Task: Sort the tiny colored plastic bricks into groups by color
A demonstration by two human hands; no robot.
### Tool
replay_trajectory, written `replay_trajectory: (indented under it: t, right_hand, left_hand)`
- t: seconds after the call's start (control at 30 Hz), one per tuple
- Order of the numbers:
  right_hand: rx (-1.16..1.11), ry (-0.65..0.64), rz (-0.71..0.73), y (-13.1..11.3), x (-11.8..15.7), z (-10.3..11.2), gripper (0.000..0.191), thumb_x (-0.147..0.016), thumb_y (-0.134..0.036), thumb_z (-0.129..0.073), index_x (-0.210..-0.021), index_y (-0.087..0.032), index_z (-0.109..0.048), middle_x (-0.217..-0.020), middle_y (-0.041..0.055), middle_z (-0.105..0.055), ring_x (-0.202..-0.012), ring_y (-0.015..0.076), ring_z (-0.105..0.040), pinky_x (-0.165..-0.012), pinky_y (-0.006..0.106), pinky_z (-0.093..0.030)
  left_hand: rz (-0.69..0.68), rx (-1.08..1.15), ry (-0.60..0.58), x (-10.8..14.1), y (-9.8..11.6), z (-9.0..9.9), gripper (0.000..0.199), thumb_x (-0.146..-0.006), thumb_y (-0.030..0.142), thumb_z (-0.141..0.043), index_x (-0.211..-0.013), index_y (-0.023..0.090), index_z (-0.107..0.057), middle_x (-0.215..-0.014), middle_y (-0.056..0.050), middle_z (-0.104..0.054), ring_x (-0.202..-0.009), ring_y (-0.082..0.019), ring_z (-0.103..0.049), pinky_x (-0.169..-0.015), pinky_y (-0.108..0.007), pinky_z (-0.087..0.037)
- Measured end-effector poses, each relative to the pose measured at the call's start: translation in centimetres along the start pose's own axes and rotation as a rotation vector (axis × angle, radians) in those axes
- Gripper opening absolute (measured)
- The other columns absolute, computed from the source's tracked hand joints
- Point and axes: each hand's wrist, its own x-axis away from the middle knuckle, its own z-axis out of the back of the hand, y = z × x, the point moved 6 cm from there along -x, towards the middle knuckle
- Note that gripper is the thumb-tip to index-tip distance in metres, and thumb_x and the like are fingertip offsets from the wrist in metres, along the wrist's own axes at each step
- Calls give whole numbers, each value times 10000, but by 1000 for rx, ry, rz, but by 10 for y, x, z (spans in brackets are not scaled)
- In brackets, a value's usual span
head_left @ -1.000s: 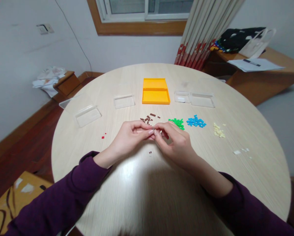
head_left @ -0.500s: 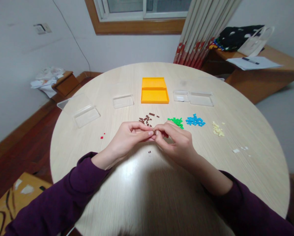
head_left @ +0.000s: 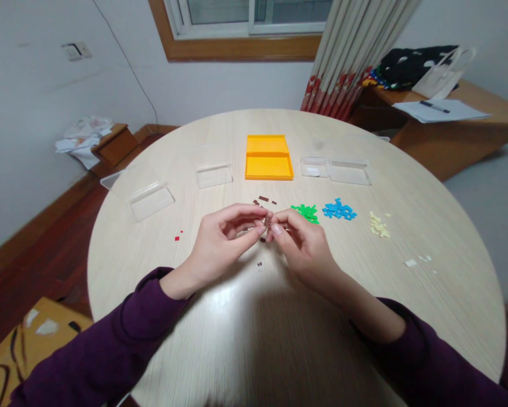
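Over the middle of the table, my left hand [head_left: 224,234] and my right hand [head_left: 307,240] meet fingertip to fingertip. Between them they pinch a small brown building brick piece [head_left: 267,222], partly covered by the fingers. Just beyond the hands lie loose brown bricks [head_left: 263,198], some of them hidden behind my left hand. Two tiny brown pieces [head_left: 259,264] rest on the table below the fingers. A pile of green bricks [head_left: 307,212] sits close behind my right hand, with blue bricks [head_left: 339,209] to its right.
An open orange box [head_left: 269,166] stands at the back of the round table [head_left: 186,350]. Clear plastic boxes [head_left: 152,202] flank it on both sides. Cream pieces [head_left: 378,225] and white pieces [head_left: 410,263] lie at the right, red pieces [head_left: 177,238] at the left.
My hands have lifted and turned a little, and the fingers have shifted around the brown piece, showing more of it. More of the brown pile is now covered by my left hand.
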Motion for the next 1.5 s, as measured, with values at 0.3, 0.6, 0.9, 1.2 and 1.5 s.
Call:
replay_trajectory:
  t: [0.3,0.6,0.9,1.2,1.5]
  right_hand:
    - [54,-80,-51,3,-1,-2,243,-899,-299,-433,-684,-218,-512,-571,-26,-527,-526,108,-469,-525,236,-366]
    - [38,-101,-37,6,0,-3,215,-875,-255,-444,-681,-211,-525,-574,-28,-517,-531,110,-469,-527,234,-366]
    - [82,-68,-20,8,-1,0,215,-862,-237,-457,-666,-207,-540,-573,-25,-550,-544,109,-495,-546,233,-390]
    - [133,-87,-83,10,-3,3,245,-881,-275,-438,-661,-207,-523,-583,-14,-533,-554,120,-488,-551,245,-361]
    - [527,-491,-164,25,1,-4,289,-830,-126,-513,-569,-212,-421,-513,-37,-451,-490,103,-400,-532,257,-280]
  left_hand:
    - [-213,-193,-77,2,5,-3,183,-800,111,-654,-949,160,-749,-903,-78,-769,-818,-150,-708,-759,-268,-581]
    - [-381,-353,-99,6,6,-4,235,-818,100,-633,-1005,178,-751,-947,-78,-777,-862,-162,-716,-810,-294,-583]
    - [-183,-338,-50,3,5,-3,137,-796,165,-673,-887,205,-767,-955,-82,-768,-896,-191,-701,-860,-331,-562]
    - [-84,-296,-56,-1,0,-1,110,-807,188,-662,-901,178,-717,-909,-77,-727,-836,-170,-664,-794,-299,-535]
    - [319,319,66,-9,-23,8,217,-708,211,-734,-869,148,-604,-688,11,-645,-618,-98,-624,-672,-241,-531]
